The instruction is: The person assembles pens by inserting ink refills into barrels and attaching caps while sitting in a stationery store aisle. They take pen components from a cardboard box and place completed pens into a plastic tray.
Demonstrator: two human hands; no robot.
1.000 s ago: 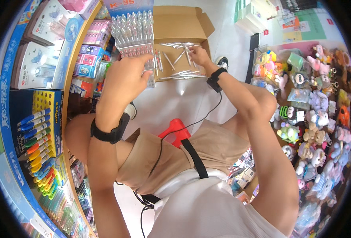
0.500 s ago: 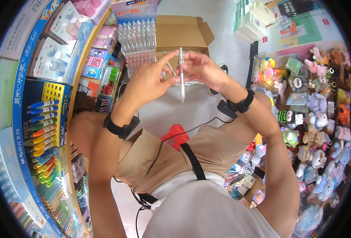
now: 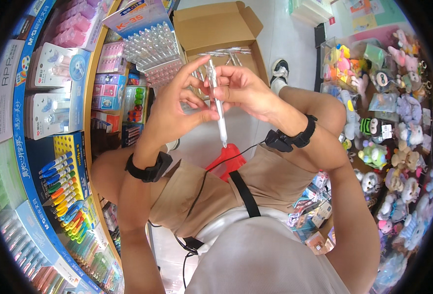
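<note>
A slim pen (image 3: pixel 221 120) with a white lower barrel and a clear upper part is held between my hands, its tip pointing down toward me. My right hand (image 3: pixel 246 93) pinches its upper barrel between thumb and fingers. My left hand (image 3: pixel 175 105) is curled beside it, with the index fingertip near the top end and the thumb against the barrel. Behind the left fingers show more pen-like pieces; whether they are held or lie beyond cannot be told. Past my hands, an open cardboard box (image 3: pixel 216 32) has several clear pens (image 3: pixel 228 51) at its near side.
Left of the box stands a display stand (image 3: pixel 153 49) full of pens. Shelves with coloured pens (image 3: pixel 62 191) and boxed stationery (image 3: pixel 55 112) line my left. Plush toys (image 3: pixel 373 154) crowd the right. A red plastic object (image 3: pixel 228 159) shows between my thighs, with a black cable (image 3: pixel 236 159) across it.
The pen has tilted, its tip now lower and nearer to me. Both hands have come slightly down. The view has shifted, so more of the cardboard box and its pens show.
</note>
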